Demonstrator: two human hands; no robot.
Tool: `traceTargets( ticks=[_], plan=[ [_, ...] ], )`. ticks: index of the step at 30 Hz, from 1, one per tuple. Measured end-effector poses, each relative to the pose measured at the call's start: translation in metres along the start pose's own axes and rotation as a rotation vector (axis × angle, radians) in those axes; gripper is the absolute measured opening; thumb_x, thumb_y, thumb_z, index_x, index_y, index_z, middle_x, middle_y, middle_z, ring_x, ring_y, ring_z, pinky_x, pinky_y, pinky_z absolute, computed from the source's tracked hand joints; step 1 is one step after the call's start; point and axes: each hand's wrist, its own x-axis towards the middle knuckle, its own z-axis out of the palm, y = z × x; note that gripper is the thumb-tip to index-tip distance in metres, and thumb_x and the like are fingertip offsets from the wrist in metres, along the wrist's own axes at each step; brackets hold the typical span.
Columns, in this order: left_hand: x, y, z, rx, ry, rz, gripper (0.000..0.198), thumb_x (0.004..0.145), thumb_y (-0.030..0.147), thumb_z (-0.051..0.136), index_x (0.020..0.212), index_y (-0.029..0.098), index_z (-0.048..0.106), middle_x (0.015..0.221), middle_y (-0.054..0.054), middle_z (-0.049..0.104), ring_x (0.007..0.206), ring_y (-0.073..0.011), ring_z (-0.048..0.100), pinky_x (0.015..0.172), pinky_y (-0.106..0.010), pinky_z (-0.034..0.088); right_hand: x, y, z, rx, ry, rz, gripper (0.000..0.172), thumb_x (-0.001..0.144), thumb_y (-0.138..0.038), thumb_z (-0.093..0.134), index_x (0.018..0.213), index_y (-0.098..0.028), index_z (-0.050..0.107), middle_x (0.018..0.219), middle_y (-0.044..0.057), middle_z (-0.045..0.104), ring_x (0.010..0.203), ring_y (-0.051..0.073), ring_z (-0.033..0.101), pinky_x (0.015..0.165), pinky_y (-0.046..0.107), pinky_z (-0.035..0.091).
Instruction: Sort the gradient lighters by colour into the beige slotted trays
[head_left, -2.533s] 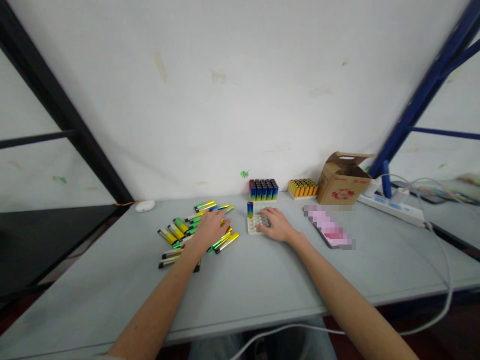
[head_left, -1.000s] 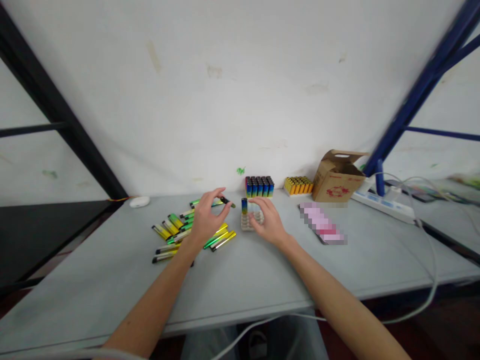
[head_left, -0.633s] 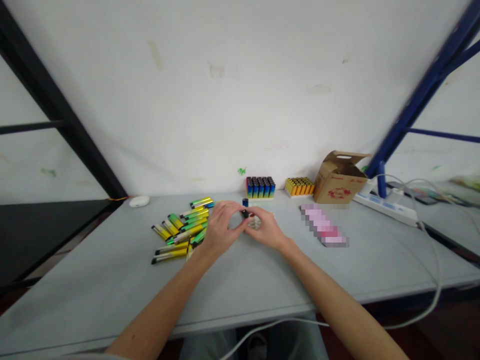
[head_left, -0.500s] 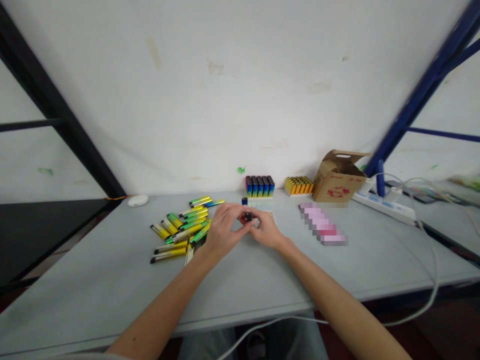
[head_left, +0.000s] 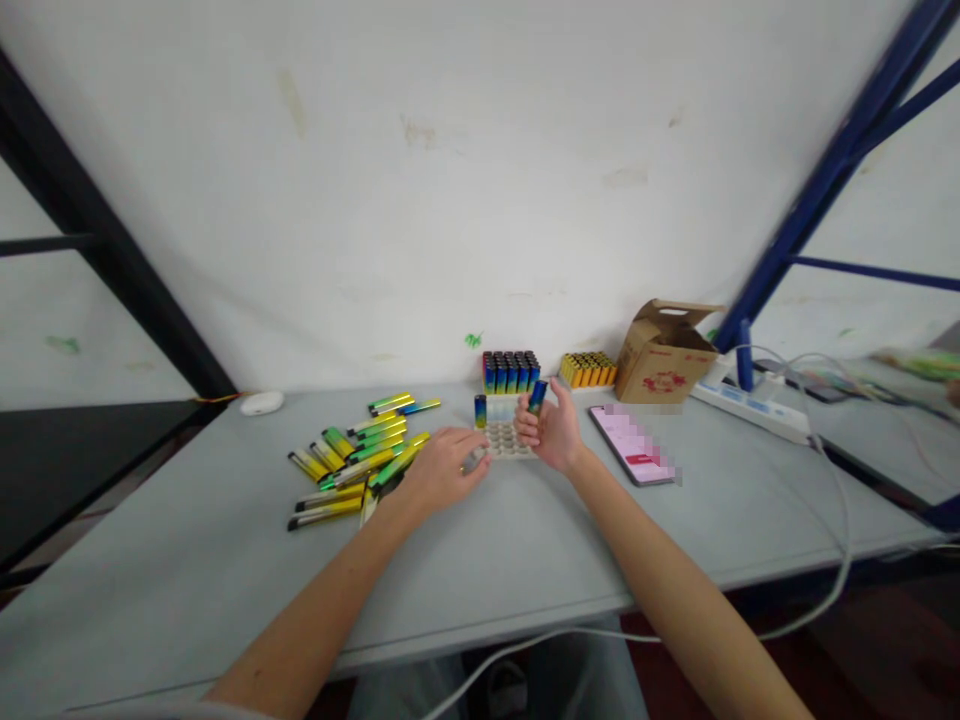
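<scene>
In the head view my right hand (head_left: 555, 435) is raised over the right side of a pale tray (head_left: 511, 440) with round holes. It grips an upright, shiny blue-and-green cylinder (head_left: 537, 397) with its fingers, the thumb standing apart. My left hand (head_left: 444, 468) is curled at the tray's front left corner, thumb and fingers around a small greyish piece that I cannot make out. A similar blue cylinder (head_left: 480, 410) stands upright at the tray's back left. Left of my left hand lies a loose pile of yellow-and-green pieces (head_left: 367, 455) with dark ends.
Behind the tray stand a block of blue cylinders (head_left: 511, 372) and a block of orange-yellow ones (head_left: 589, 370). Further right are an open cardboard box (head_left: 660, 370), a phone (head_left: 631, 445) and a power strip (head_left: 757, 410). A white case (head_left: 262, 403) lies far left.
My hands were together around a dark-ended piece and have moved apart. My right hand now holds the blue-and-green cylinder upright, and the tray's holes show between the hands.
</scene>
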Motion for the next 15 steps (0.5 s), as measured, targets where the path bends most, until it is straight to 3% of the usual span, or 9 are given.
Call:
traceTargets(
  ticks=[7, 10, 15],
  plan=[
    [-0.004, 0.006, 0.011, -0.015, -0.123, 0.035, 0.028, 0.087, 0.031, 0.057, 0.111, 0.020, 0.066, 0.117, -0.009, 0.069, 0.113, -0.0237, 0.062, 0.100, -0.041, 0.047, 0.001, 0.000, -0.003, 0.093, -0.061, 0.048, 0.053, 0.082, -0.068, 0.040, 0.058, -0.023, 0.027, 0.048, -0.008, 0.021, 0.041, 0.008, 0.017, 0.036, 0.018, 0.017],
    [-0.006, 0.006, 0.013, -0.016, -0.128, 0.032, 0.028, 0.087, 0.030, 0.057, 0.111, 0.020, 0.066, 0.119, -0.009, 0.068, 0.114, -0.0232, 0.061, 0.101, -0.040, 0.047, 0.001, 0.001, -0.001, 0.090, -0.040, 0.083, 0.050, 0.082, -0.065, 0.037, 0.057, -0.023, 0.028, 0.048, -0.007, 0.023, 0.041, 0.009, 0.020, 0.037, 0.019, 0.020],
    [-0.006, 0.007, 0.014, 0.003, -0.099, 0.025, 0.027, 0.086, 0.029, 0.059, 0.110, 0.019, 0.066, 0.121, -0.010, 0.067, 0.115, -0.0231, 0.060, 0.101, -0.039, 0.047, 0.002, 0.005, 0.003, 0.063, 0.025, 0.088, 0.040, 0.082, -0.056, 0.037, 0.060, -0.022, 0.037, 0.051, -0.003, 0.036, 0.047, 0.011, 0.036, 0.045, 0.022, 0.033]
  ],
)
